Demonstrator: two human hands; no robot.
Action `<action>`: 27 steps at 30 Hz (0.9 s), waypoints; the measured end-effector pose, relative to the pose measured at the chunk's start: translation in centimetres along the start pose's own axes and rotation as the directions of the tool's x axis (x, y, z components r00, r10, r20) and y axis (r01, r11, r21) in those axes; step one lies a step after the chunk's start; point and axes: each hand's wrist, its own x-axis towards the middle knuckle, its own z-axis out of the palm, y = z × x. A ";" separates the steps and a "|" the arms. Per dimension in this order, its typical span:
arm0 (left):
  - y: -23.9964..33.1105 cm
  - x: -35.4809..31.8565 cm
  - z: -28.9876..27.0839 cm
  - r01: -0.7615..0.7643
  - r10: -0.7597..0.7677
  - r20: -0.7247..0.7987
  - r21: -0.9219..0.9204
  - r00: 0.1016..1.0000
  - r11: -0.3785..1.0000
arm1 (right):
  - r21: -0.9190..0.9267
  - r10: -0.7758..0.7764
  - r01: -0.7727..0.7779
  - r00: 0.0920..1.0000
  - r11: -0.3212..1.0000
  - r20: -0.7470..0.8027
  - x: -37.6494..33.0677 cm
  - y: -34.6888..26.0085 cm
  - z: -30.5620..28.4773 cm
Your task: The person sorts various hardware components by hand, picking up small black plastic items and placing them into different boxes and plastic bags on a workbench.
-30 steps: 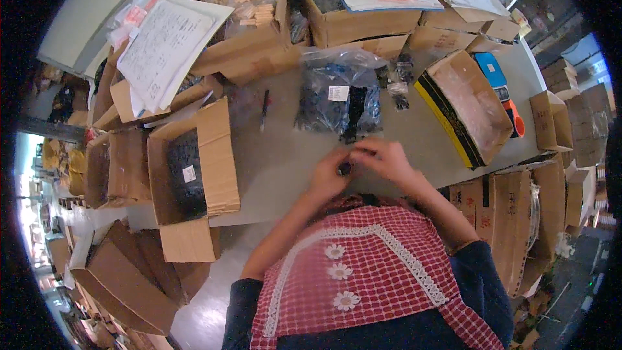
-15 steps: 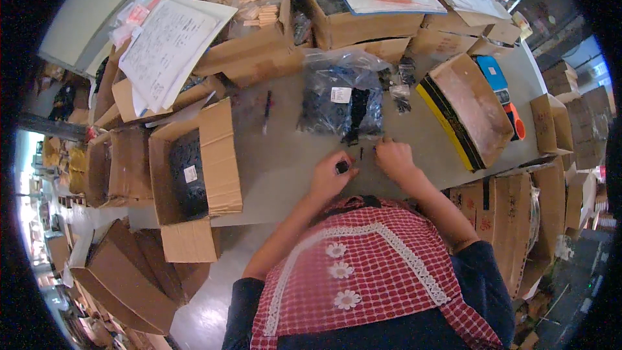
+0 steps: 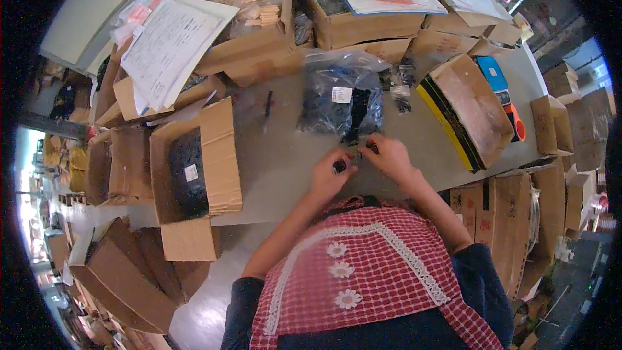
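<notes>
My left hand (image 3: pixel 328 174) is curled closed around a bundle of small black pieces (image 3: pixel 340 166), whose dark ends show at the top of the fist. Close by on the right, my right hand (image 3: pixel 390 158) pinches a small dark piece (image 3: pixel 372 146) between its fingertips. The piece is too small to tell its exact kind. Just beyond both hands lies a clear plastic bag (image 3: pixel 315 84) of black items with a white label. Loose black pieces (image 3: pixel 357 116) spill at the bag's mouth, toward my fingers.
An open carton (image 3: pixel 223 162) holding a dark bagged load stands at left. To the right are a shallow box with a yellow-black side (image 3: pixel 472 107), a blue device (image 3: pixel 492 74) and an orange tape dispenser (image 3: pixel 515 123). Cartons topped with papers (image 3: pixel 175 45) line the back.
My right hand has shifted left and slightly away from me, closer to my left hand, and now pinches a dark piece. The left hand has barely moved.
</notes>
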 end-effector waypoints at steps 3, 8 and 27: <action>0.3 0.2 -0.2 0.008 -0.008 -0.007 0.007 1.000 1.000 | -0.258 0.114 -0.083 0.988 0.962 0.104 0.1 0.2 2.1; 0.3 -0.2 -0.3 -0.004 0.003 -0.068 -0.018 0.998 1.000 | -0.208 -0.176 0.181 0.983 0.961 0.045 0.3 -0.7 1.8; 1.0 -0.6 0.2 0.057 -0.057 -0.042 0.022 0.998 0.998 | 0.258 -0.386 0.399 0.917 0.880 -0.101 -0.9 -3.8 -1.2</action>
